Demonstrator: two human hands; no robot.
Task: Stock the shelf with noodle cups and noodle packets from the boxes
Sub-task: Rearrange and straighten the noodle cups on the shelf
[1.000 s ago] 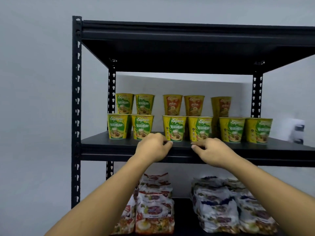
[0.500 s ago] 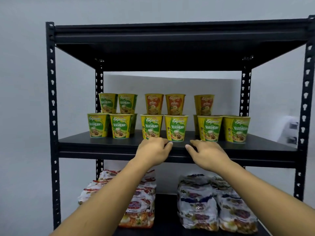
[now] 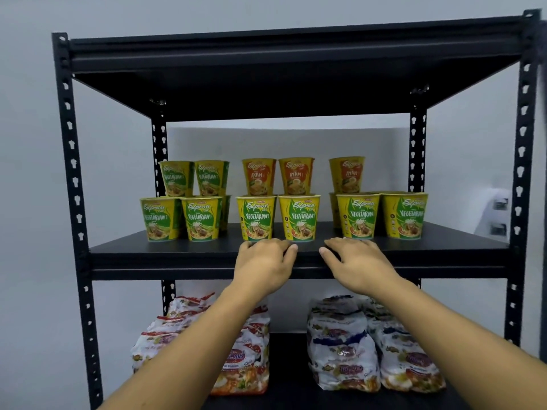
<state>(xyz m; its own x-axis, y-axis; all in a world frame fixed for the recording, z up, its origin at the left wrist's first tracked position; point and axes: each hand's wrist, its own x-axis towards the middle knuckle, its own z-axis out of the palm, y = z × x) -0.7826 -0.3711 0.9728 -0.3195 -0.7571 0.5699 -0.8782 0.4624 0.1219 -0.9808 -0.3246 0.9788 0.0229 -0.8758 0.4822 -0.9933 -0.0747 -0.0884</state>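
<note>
Several yellow-green noodle cups (image 3: 256, 217) stand in a front row on the middle board (image 3: 165, 250) of a black metal shelf, with more cups (image 3: 296, 176) stacked behind. My left hand (image 3: 263, 266) rests at the board's front edge, just below a front cup, with its fingers bent and nothing in it. Beside it my right hand (image 3: 355, 261) lies on the same edge, fingers stretched towards the left, also holding nothing. Red-and-white noodle packets (image 3: 245, 359) and blue-and-white noodle packets (image 3: 343, 350) are piled on the lower board, partly hidden by my forearms.
The top board (image 3: 296, 51) hangs overhead. Black slotted uprights (image 3: 74, 202) frame the left side and further uprights (image 3: 521, 173) the right. A plain grey wall lies behind, with a white fitting (image 3: 497, 214) at the right. No boxes are in view.
The view has pulled back and shifted, so the whole shelf now shows. Both hands stay at the middle board's front edge, a little apart.
</note>
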